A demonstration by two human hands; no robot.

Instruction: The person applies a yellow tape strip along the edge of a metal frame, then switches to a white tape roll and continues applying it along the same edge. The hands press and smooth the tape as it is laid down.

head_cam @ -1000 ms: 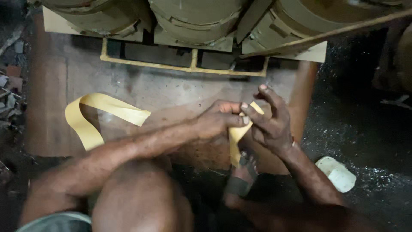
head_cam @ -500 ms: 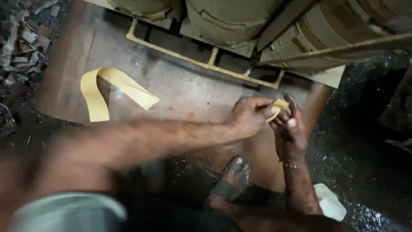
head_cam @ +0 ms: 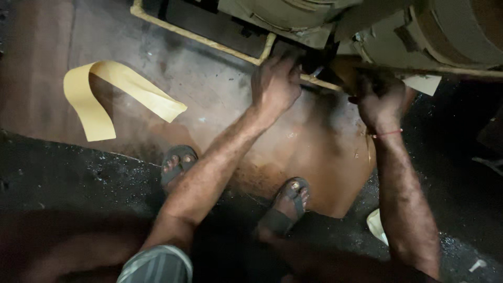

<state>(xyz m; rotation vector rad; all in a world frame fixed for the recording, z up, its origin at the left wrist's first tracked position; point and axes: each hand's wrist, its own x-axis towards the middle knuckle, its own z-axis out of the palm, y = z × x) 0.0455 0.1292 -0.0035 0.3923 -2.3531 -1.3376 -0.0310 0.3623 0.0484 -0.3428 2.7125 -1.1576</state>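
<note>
My left hand [head_cam: 275, 84] reaches forward with its fingers spread and its fingertips at the yellow metal frame [head_cam: 209, 42], beside a small shiny metal piece [head_cam: 317, 71]. To its right, my right hand [head_cam: 380, 99] is curled in the dark gap under the big pale rolls [head_cam: 445, 31]. What it holds is hidden. A red thread circles that wrist. A loose curled yellow strip [head_cam: 105, 89] lies on the brown board [head_cam: 325, 173] at the left, well away from both hands.
My feet in dark sandals [head_cam: 178, 162] [head_cam: 288, 202] stand at the board's near edge. Dark, gritty floor [head_cam: 63, 173] surrounds the board. A whitish object [head_cam: 377, 225] lies by my right forearm. Large rolls fill the top right.
Both hands have moved forward from in front of me to the frame under the rolls. The short yellow piece pinched between them earlier is no longer visible. The view has shifted closer.
</note>
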